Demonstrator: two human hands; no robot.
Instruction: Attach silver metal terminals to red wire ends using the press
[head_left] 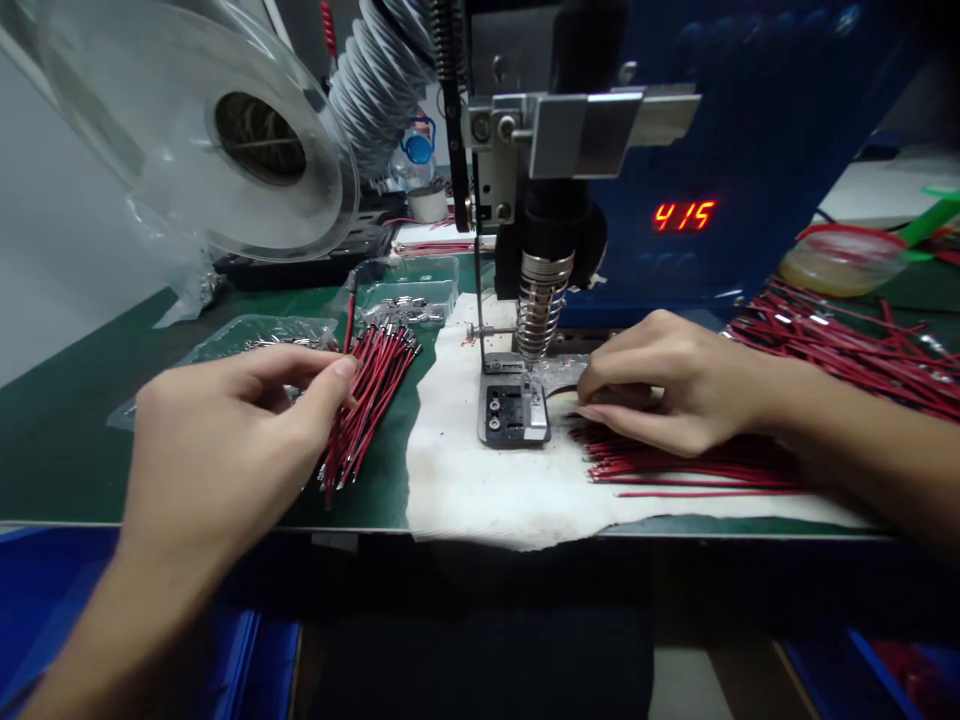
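My left hand point(247, 420) is closed in a pinch on a red wire point(349, 322), which stands up from the fingertips with a dark end at its top. Just beyond it lies a bundle of red and black wires point(375, 390) with metal tips. On the right, my right hand point(660, 385) pinches a dark wire point(561, 390) that points left at the small metal fixture point(516, 410). A spring-wrapped machine head point(546, 295) stands above the fixture. Under the right hand is a row of red wires point(675, 465); the fingers hide part of it.
Behind the left bundle are clear plastic trays point(405, 285) with small metal parts. A large clear reel point(187, 120) hangs upper left. The blue machine body point(720, 150) reads 415. More red wires point(847, 350) lie at right, near a tub point(844, 260). White paper point(457, 480) covers the front.
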